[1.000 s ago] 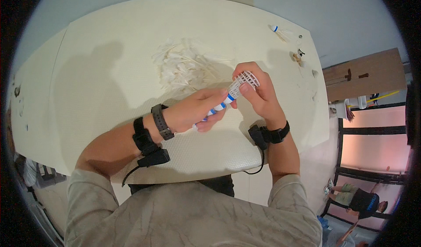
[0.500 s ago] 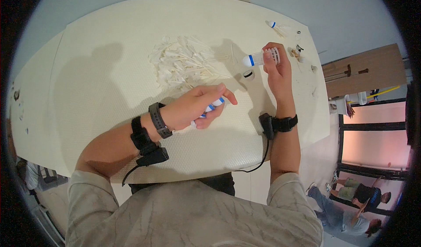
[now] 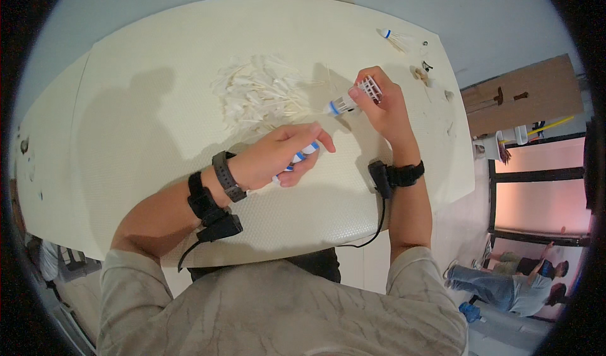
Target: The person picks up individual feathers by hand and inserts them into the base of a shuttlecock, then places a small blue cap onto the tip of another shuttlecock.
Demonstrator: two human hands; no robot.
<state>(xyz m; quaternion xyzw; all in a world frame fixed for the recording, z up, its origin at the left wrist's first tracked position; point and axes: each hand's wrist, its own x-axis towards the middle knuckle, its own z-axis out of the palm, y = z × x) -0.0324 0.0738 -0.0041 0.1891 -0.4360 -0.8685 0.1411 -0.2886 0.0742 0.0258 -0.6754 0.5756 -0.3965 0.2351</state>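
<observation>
In my closed right hand (image 3: 390,111) is a shuttlecock (image 3: 344,104) with a see-through, cage-like skirt, white tip and blue band. Its tip points left and slightly toward me. My left hand (image 3: 268,155) is curled around several shuttlecock corks (image 3: 298,158), white with blue bands; their far ends are hidden in the palm. One left finger sticks out toward the right. Just beyond the left hand lies a loose pile of white shuttlecock feathers (image 3: 262,94), spread flat with pale quills. Another shuttlecock (image 3: 396,40) lies on its side at the far right.
The pale table (image 3: 183,34) curves around me. Small dark scraps (image 3: 427,66) and a tan bit (image 3: 420,75) lie near its right edge. Beyond that edge are a brown board (image 3: 524,97) and white bins (image 3: 507,138). Two people (image 3: 505,286) are at the lower right.
My right hand has brought its shuttlecock left and a little nearer, turning the tip toward me. My left hand keeps its hold, almost still. The people at lower right have shifted.
</observation>
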